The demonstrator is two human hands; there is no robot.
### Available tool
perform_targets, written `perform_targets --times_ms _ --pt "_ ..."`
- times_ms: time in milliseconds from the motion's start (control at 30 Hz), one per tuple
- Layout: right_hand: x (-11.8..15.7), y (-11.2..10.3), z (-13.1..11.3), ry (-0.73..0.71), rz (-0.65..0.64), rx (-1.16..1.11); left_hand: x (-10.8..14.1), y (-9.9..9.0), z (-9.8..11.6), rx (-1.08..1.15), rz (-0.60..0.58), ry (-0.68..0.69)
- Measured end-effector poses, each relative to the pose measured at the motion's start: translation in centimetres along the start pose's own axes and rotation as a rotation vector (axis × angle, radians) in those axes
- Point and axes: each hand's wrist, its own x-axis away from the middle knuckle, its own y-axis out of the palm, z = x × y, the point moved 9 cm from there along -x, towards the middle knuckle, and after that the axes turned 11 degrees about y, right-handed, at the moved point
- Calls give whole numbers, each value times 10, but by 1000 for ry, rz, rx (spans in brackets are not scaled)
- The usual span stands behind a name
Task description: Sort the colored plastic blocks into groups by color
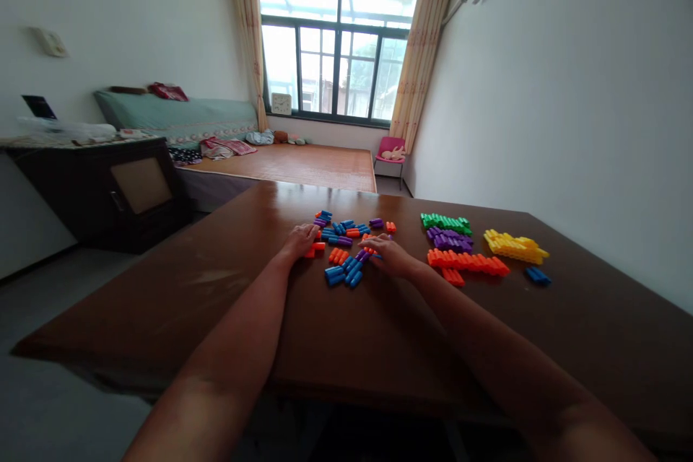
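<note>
A loose cluster of small ribbed plastic blocks, blue [336, 274], orange [338, 255] and purple [375, 222], lies on a brown table [346, 346]. At the cluster's left side is my left hand [297, 242], its fingers curled against an orange block [316, 250]; the fingertips are partly hidden. My right hand [390, 255] reaches over the right side, fingers stretched out and apart from the thumb, above orange and purple blocks. A blue piece shows by its thumb. Whether the right fingertips touch the blocks is hard to see.
To the right lie grouped blocks: a green row [445, 221], a purple group [450, 240], a long orange row [468, 261], a yellow stack [515, 246] and a blue block [538, 276]. Beyond the table are a bed [319, 162], a pink chair [390, 147] and a dark cabinet [97, 191].
</note>
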Motion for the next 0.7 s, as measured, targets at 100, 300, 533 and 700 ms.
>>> perform_targets --times_ms 100,300,533,700 --pt "-6 16 -1 -9 -55 27 0 0 0 0 1 -5" --pt "3 8 23 211 152 7 0 0 -2 1 -10 -25" --pt "15 -8 -7 128 259 -75 1 -3 0 22 5 -35" --pt "22 6 -49 -109 73 -159 4 -5 2 55 44 -32"
